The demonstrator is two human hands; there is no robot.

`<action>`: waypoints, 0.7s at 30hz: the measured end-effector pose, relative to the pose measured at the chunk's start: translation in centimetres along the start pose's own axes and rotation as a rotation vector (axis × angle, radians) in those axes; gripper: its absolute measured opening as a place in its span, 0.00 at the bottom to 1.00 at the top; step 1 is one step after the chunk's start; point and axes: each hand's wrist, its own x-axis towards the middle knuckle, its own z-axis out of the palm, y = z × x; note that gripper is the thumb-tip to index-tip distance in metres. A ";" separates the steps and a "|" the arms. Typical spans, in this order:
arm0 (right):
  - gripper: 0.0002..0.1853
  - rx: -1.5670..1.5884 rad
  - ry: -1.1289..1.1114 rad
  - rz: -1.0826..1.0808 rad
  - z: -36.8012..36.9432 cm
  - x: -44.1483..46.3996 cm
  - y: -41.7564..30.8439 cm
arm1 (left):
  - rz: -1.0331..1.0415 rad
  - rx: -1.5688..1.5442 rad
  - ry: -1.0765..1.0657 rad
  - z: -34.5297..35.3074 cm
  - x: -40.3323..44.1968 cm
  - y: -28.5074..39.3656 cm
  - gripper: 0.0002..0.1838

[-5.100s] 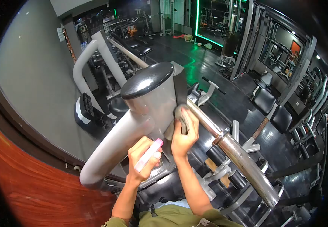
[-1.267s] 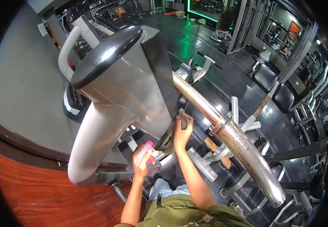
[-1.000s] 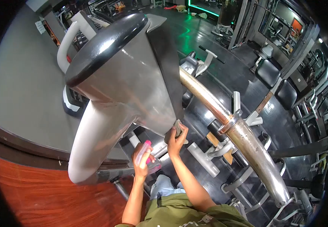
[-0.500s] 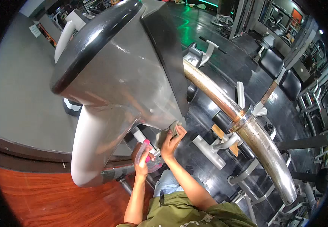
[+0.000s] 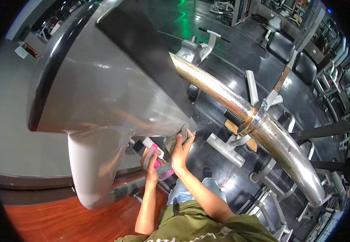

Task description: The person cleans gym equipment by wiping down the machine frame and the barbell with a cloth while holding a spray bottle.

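A large grey machine housing (image 5: 102, 92) with a dark rim fills the upper left of the head view. My right hand (image 5: 181, 152) is closed round a grey-green cloth (image 5: 170, 147), held against the housing's lower corner. Part of the cloth is bunched under the fingers. Just to its left, my left hand (image 5: 150, 164) grips a clear spray bottle (image 5: 167, 174) with a pink trigger top. The fingers hide much of the bottle. Below the housing, a pale rounded leg (image 5: 90, 165) stands to the left of both hands.
A worn chrome bar (image 5: 219, 90) curves out from behind the housing toward the lower right. Gym machines with black pads (image 5: 280, 46) stand on the dark floor (image 5: 223, 72). Reddish wood flooring (image 5: 58, 222) lies at the lower left, beside a grey wall (image 5: 17, 121).
The view has turned, so the housing appears farther left and the chrome bar is shifted. My right hand keeps the cloth at the corner; my left hand still holds the spray bottle.
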 end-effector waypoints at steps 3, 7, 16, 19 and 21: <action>0.20 -0.167 0.063 -0.120 -0.6 1.1 2.3 | 0.009 -0.021 -0.028 -0.3 0.6 -0.2 0.19; 0.19 -0.128 0.082 0.007 -3.5 5.9 8.6 | 0.022 -0.063 -0.039 0.0 0.6 0.2 0.18; 0.17 -0.189 -0.032 -0.134 -3.0 9.7 1.9 | -0.128 -0.210 -0.111 0.6 -0.8 -0.3 0.16; 0.17 -0.213 -0.036 -0.256 -3.3 7.3 1.7 | -0.169 -0.202 -0.134 0.5 -1.1 -0.9 0.15; 0.18 -0.213 -0.031 -0.407 -3.8 7.6 4.8 | -0.138 -0.221 -0.156 0.4 -0.9 -1.2 0.16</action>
